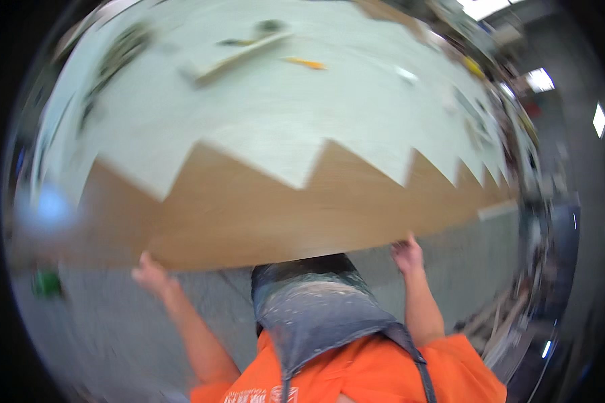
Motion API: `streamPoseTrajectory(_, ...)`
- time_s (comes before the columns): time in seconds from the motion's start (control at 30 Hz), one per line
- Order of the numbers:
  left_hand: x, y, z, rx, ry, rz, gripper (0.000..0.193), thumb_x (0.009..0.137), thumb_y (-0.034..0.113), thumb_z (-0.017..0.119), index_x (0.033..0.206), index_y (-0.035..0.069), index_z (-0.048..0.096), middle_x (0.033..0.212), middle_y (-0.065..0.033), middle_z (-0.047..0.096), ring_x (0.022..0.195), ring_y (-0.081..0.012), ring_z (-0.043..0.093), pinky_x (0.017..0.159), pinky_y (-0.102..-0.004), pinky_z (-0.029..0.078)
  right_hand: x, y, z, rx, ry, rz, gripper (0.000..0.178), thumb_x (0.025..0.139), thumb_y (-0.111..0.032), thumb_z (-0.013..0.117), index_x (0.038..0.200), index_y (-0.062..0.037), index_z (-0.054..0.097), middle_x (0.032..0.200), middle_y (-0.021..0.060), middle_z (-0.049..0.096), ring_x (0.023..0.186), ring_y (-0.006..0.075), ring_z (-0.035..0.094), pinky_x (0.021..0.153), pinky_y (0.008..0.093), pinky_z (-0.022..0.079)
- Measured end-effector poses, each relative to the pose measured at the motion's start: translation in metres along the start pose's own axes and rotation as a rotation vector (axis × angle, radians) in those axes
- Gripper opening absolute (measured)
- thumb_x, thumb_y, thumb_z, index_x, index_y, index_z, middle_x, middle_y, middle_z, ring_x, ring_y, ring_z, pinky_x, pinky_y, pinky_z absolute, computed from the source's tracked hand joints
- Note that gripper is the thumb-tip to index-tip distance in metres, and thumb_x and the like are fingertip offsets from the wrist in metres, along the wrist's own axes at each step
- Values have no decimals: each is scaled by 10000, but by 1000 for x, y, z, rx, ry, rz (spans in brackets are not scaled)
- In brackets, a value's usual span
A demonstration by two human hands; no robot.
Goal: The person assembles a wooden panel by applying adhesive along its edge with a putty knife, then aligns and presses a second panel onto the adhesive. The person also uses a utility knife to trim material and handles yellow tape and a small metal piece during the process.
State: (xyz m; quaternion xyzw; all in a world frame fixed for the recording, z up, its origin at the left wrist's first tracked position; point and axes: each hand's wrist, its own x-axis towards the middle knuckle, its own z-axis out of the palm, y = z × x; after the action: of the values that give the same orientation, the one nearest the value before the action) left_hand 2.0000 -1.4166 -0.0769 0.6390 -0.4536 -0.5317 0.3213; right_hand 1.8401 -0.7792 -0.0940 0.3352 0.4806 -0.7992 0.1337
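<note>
A long brown sheet [269, 221] spans the near side of a pale worktable [262, 121]. Its far edge is cut in a row of sawtooth points; I cannot tell whether it is wood veneer or board. My left hand [153, 274] is closed on the sheet's near edge at left, thumb on top and the other fingers partly hidden. Farther right, my right hand [407, 254] pinches the same edge, its thumb up against it. Between the hands, the near edge runs close in front of my dark apron [316, 305]. Motion blurs the picture.
Farther back on the table lie a long pale strip [242, 59], a slim orange tool [305, 63] and a small white piece [406, 74]. A dark tangled bundle [117, 57] rests at far left. A green object [47, 283] is low at left. Clutter lines the right side.
</note>
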Motion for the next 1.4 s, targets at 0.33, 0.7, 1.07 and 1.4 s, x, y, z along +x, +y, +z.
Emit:
streamPoseTrajectory(0.33,-14,-74,11,177,46,99,421,867,266,703,1023,-125,715,993,-184,727,858,-307,706,714,-451,579,1,13,-18,-160,17,12,354,973,-404,702,1020,-54,709,929,63,724,826,180,698,686,317,531)
streamPoseTrajectory(0.7,-356,-156,115,288,-763,-312,515,1020,427,552,1277,-17,593,1256,-191,640,1056,-349,657,774,-472,573,-9,-78,-188,-638,-273,-164,365,917,-355,739,1061,-19,755,925,50,752,778,134,677,741,307,556)
streamPoseTrajectory(1.07,-789,-166,298,699,-1777,736,416,987,228,627,1304,-42,625,1113,-182,729,999,-279,714,888,-362,551,23,-237,-403,-264,151,-196,319,985,-246,661,1204,-18,704,967,29,717,837,90,646,705,233,509)
streamPoseTrajectory(1.4,-1062,-268,466,723,-1933,1314,617,915,265,671,1416,-49,495,1364,-248,594,1322,-410,514,1106,-489,411,39,-358,-597,-282,497,-107,314,967,-212,678,1210,-15,702,988,42,731,855,121,669,723,268,518)
